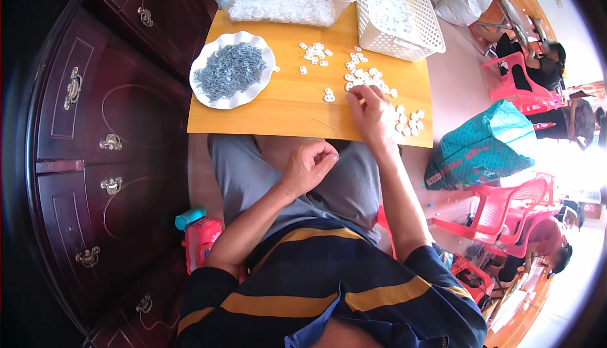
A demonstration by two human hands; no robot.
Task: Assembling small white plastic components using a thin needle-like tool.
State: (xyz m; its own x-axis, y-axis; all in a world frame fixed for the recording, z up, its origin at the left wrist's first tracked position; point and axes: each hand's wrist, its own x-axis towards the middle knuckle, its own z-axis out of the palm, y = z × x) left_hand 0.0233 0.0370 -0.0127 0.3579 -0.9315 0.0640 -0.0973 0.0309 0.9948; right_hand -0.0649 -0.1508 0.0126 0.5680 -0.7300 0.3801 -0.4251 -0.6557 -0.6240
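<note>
Nearest to the camera is a dark shirt (pixel 278 280) with ochre stripes. At left, on the yellow table (pixel 253 119), a wavy white plate (pixel 268 73) holds small grey-blue pieces (pixel 231 70). Next, the left hand (pixel 308 166) is above the lap, fingers curled together; whether they grip something, I cannot tell. Then loose white pieces (pixel 360 76) lie on the table; at them the right hand (pixel 373 115) bends its fingers, its grip also unclear. Farther right stands a turquoise bag (pixel 471 152).

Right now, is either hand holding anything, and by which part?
Cannot be told: left hand curled, contents unclear; right hand at the white pieces, grip unclear.
</note>
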